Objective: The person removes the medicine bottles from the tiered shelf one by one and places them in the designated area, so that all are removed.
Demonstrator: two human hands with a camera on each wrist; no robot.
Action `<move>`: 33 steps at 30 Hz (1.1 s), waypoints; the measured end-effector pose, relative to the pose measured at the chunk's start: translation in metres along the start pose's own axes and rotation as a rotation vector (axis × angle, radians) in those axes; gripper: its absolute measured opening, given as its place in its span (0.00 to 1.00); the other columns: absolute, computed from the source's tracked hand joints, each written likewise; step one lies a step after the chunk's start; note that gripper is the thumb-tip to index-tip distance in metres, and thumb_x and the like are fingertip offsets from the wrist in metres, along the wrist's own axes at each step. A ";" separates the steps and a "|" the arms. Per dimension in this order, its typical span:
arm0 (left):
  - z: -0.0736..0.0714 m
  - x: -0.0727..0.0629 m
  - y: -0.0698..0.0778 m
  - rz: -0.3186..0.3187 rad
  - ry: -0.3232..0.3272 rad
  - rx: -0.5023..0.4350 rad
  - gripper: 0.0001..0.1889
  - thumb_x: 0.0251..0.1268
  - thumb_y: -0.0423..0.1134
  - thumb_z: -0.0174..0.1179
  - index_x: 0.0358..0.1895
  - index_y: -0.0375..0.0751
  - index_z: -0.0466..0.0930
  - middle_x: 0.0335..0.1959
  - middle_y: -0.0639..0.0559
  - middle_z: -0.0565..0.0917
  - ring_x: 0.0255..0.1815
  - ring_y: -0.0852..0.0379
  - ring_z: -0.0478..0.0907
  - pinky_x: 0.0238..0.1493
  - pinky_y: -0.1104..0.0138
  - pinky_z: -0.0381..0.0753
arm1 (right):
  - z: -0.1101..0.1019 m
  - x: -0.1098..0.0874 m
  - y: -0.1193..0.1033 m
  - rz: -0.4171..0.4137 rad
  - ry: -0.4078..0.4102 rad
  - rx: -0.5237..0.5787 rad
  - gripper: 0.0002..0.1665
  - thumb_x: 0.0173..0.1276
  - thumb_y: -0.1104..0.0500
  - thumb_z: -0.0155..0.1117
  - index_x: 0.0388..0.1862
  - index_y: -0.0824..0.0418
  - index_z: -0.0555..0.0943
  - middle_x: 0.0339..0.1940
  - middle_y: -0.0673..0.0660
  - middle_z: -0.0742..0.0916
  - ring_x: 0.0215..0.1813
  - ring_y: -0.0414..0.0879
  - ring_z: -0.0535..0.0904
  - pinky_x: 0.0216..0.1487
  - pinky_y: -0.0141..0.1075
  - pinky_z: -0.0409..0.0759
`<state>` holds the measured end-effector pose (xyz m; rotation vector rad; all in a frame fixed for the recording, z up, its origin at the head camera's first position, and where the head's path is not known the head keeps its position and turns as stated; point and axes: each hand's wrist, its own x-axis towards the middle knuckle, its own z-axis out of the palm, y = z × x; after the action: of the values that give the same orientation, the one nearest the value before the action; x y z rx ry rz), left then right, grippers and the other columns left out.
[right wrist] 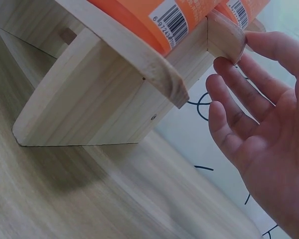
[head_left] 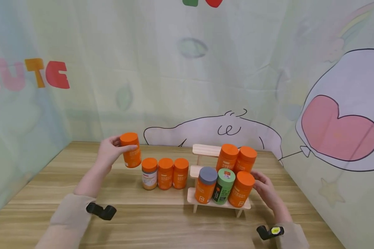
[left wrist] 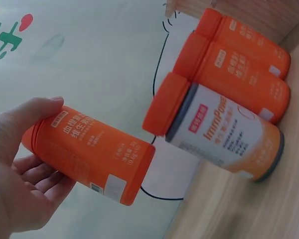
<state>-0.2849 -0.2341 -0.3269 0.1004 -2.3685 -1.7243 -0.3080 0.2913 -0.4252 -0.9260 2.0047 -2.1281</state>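
Orange-lidded jars (head_left: 165,174): seven — left hand (head_left: 110,152) grips one, right hand (head_left: 265,188) lightly pinches rack (head_left: 206,149).

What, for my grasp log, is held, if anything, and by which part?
The left hand holds a raised jar by its upper part, near the lid. The right hand is at the stand; whether it grips is unclear.

Row of 3 orange-lidded jars (head_left: 166,173) & 3-tier wd stand (head_left: 205,149) borne by wd-grain tbl (head_left: 137,223); 5 jars (head_left: 225,186) shelved on stand.
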 end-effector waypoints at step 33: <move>0.008 -0.001 -0.040 -0.131 -0.327 0.267 0.40 0.53 0.33 0.69 0.67 0.23 0.59 0.66 0.24 0.65 0.62 0.31 0.67 0.66 0.39 0.66 | -0.002 0.000 0.001 0.042 0.007 -0.019 0.28 0.73 0.70 0.40 0.55 0.42 0.77 0.51 0.39 0.83 0.52 0.32 0.78 0.55 0.26 0.77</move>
<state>-0.2885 -0.2392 -0.3671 0.0141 -2.8837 -1.5689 -0.3092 0.2929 -0.4263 -0.8726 2.0320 -2.0978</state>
